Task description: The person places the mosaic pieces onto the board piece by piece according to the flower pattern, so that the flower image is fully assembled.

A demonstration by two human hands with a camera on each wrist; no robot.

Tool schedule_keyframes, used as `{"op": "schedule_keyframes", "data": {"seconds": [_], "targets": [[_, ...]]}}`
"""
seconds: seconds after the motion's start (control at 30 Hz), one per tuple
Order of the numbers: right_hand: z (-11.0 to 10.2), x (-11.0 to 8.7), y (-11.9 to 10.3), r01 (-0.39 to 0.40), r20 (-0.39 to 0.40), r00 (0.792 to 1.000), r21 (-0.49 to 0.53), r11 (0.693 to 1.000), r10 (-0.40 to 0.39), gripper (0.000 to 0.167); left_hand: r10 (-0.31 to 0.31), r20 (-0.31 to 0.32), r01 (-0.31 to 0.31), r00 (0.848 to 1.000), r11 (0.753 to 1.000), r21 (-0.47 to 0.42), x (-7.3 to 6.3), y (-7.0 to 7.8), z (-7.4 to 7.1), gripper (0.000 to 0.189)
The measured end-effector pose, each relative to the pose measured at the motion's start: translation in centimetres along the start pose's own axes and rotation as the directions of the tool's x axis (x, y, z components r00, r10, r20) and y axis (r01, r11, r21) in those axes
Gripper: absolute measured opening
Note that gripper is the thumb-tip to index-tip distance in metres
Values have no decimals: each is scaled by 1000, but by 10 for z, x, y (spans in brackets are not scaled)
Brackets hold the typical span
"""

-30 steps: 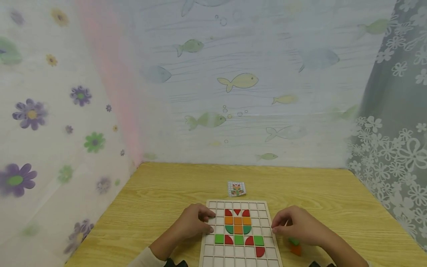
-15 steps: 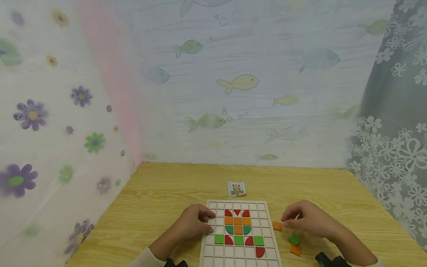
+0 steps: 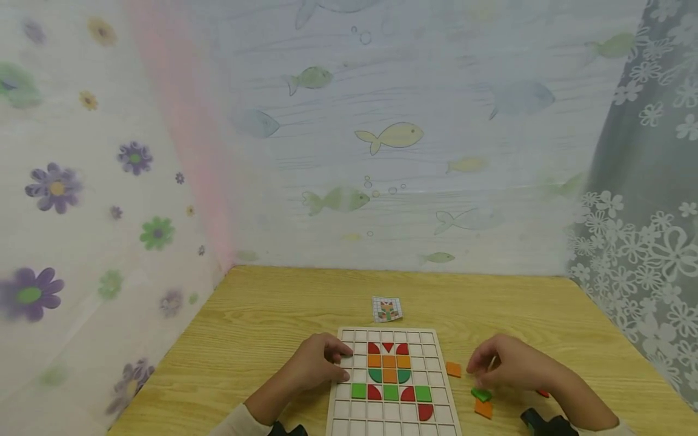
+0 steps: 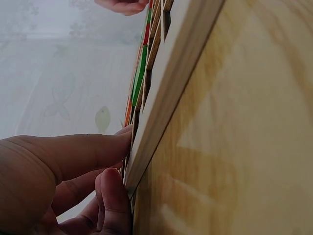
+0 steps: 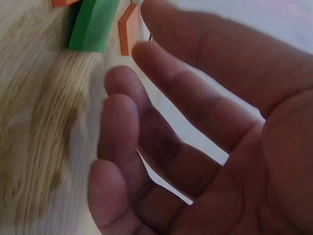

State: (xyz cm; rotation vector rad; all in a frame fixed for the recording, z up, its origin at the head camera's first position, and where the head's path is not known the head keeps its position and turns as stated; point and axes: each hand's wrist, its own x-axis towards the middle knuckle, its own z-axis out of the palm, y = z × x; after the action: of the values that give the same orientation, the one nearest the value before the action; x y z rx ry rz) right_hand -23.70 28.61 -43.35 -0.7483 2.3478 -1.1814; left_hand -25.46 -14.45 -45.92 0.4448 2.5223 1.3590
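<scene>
A pale wooden grid board carries red, orange and green tiles in a figure. My left hand holds the board's left edge; the left wrist view shows one fingertip over the rim and a curled finger against its side. My right hand hovers right of the board with loosely bent fingers and nothing between them. Close below its thumb lie green tiles, overlapping an orange tile. Another orange tile lies against the board's right edge. In the right wrist view, the green piece is apart from the fingertips.
A small picture card with a similar tile figure lies beyond the board. Part of a red tile shows behind my right forearm. Patterned curtains stand around the wood-grain table.
My right hand has moved right from the board's edge, leaving the orange tile there, then down toward the green tiles. A red tile shows beside the right forearm. My left hand has not moved.
</scene>
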Motion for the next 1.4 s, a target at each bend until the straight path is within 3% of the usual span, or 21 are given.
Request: {"op": "schedule_keyframes", "data": {"seconds": [0.13,0.3,0.7,1.03,1.4], "targets": [[2,1,4,1,12,1000,6,1000,-1,17,-9,1,9,1000,1000,10,1,0,0,31],[12,7,5,-38,-65,997,-65,997,34,21,-26,-2,26,1000,1000,17,2,-2,0,30],[28,16,-9,-210,-193,964,-132,969,183,31,-38,2,38,999,999,19,6,-5,0,30],[34,21,-10,-266,-258,941,-163,950,219,23,-40,1,40,999,999,18,5,-5,0,30],[33,20,-14,-270,-275,936,-164,949,219,16,-35,2,35,999,999,13,2,-2,1,30]]}}
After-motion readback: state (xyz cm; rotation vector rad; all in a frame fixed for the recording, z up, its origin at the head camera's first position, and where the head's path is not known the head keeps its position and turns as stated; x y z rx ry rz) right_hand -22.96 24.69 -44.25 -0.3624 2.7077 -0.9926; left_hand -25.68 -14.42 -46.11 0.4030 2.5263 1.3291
